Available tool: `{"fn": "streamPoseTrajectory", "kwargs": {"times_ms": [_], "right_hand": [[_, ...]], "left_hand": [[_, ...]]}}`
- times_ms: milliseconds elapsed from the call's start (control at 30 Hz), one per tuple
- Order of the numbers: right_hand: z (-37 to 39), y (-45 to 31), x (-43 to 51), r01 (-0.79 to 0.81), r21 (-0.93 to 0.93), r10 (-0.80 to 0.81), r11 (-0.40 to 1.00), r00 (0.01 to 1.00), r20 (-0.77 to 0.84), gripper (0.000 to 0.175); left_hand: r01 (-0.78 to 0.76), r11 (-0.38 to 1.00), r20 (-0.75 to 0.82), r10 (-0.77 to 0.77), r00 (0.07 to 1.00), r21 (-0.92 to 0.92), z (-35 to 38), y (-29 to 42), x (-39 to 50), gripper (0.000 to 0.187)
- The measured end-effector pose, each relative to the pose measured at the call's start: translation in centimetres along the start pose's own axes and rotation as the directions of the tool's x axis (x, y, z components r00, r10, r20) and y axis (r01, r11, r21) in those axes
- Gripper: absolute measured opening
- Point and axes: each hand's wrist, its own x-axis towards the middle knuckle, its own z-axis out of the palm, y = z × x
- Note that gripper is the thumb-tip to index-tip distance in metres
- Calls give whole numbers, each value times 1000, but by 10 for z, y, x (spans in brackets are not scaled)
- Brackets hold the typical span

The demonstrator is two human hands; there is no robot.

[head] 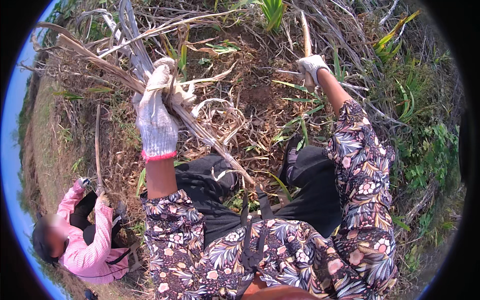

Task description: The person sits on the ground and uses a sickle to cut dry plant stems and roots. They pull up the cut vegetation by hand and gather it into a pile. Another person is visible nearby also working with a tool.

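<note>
My left hand point(159, 101), in a white knit glove with a pink cuff, is closed around a bundle of dry stalks and leaves point(204, 135). The bundle slants from the upper left down toward my knees. My right hand point(312, 69), gloved too, grips a wooden handle point(305, 33) that points away from me; the handle's far end cannot be made out. Between my hands lies bare brown soil point(258, 93) with curled dry leaves point(225, 120) and a few green blades.
A co-worker in a pink checked shirt point(90, 251) sits at the lower left, holding a long wooden handle point(98, 146). Dry stalks point(348, 33) and green weeds point(423, 157) stand on the right. A green leafy plant point(273, 15) grows at the top. My shoes rest on littered ground.
</note>
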Motion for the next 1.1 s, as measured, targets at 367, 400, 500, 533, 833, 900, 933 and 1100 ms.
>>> {"fn": "streamPoseTrajectory", "kwargs": {"times_ms": [367,400,500,533,833,900,933,1100], "right_hand": [[-61,-3,-147,-135,694,-8,707,980,200,10],[-62,1,-159,-154,723,-24,674,973,229,13],[-56,19,-191,-90,727,-41,681,986,160,14],[-55,25,-199,-97,733,-43,673,984,171,13],[-29,74,-298,-283,853,-17,440,946,323,11],[-11,94,-335,-333,841,61,425,938,341,15],[-4,103,-348,-375,861,91,344,926,367,17],[5,117,-384,-464,883,52,72,886,461,23]], "left_hand": [[-29,999,-36,28,999,-41,2,4,2,20],[-43,997,-27,41,999,-70,0,5,4,19],[-66,988,-7,65,998,-141,-7,7,9,15],[-75,990,-29,72,997,-123,-10,7,10,15],[-122,976,-69,112,991,-178,-32,9,15,26],[-196,964,12,202,979,-181,-37,6,15,28],[-181,964,-7,183,983,-192,-37,3,15,27],[-65,979,64,78,995,-192,-30,-3,16,21]]}}
